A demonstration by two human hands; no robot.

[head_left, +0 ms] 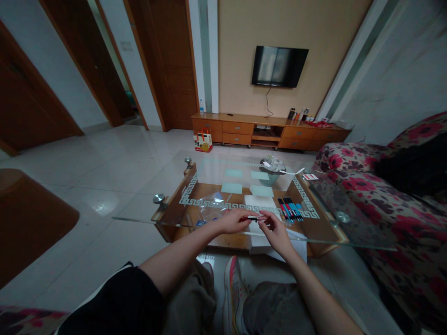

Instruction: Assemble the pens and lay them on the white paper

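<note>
My left hand [236,221] and my right hand [275,230] meet above the near edge of the glass table. Between their fingertips is a slim, dark pen [253,218] with a pale stretch along it; the fingers cover part of it. Both hands are closed on it, the left from one end and the right from the other. Just right of my right hand, several pens [289,209] with black, red and blue parts lie side by side on the glass. A crumpled clear plastic bag [211,205] lies left of my left hand.
Near the far right of the glass table [209,167] stands a full green basket [269,177]. White paper [296,246] shows under the near edge. A flowered sofa [387,200] borders the right side, a brown stool [31,218] the left. A TV cabinet [237,128] stands beyond.
</note>
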